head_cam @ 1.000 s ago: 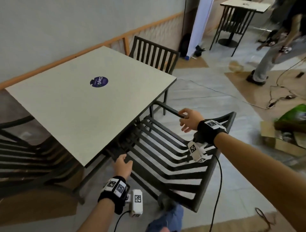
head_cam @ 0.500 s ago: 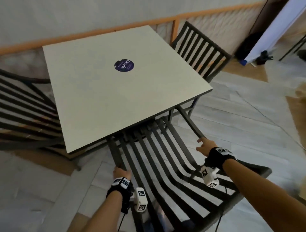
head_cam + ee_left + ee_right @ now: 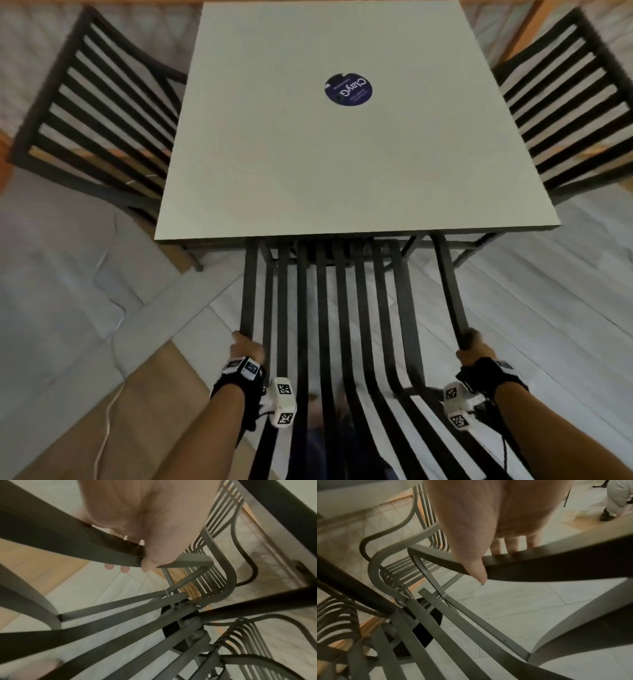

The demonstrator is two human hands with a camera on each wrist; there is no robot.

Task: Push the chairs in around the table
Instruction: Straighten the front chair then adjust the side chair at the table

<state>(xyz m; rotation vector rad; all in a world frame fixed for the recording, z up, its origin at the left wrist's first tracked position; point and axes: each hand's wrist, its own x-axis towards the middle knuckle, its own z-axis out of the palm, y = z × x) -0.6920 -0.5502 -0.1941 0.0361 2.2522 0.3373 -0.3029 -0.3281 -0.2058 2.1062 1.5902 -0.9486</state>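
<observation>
A dark slatted metal chair (image 3: 342, 325) stands right in front of me, its front tucked under the near edge of a square pale table (image 3: 325, 164). My left hand (image 3: 245, 346) grips the chair's left armrest (image 3: 72, 543), with the fingers curled under it. My right hand (image 3: 474, 346) grips the right armrest (image 3: 547, 563), thumb across the top and fingers behind. Two more slatted chairs flank the table, one on the left (image 3: 99, 113) and one on the right (image 3: 565, 102), both partly under it.
A round blue sticker (image 3: 348, 89) lies on the tabletop. The table's black round base (image 3: 426, 626) sits under the middle. A white cable (image 3: 109, 411) runs over the floor at lower left. Another person's legs (image 3: 618, 497) stand far off to the right.
My view has swung round to face the table squarely. Both hands have slid back along the armrests toward me, and my right hand now grips its armrest. The chair sits straight under the table edge.
</observation>
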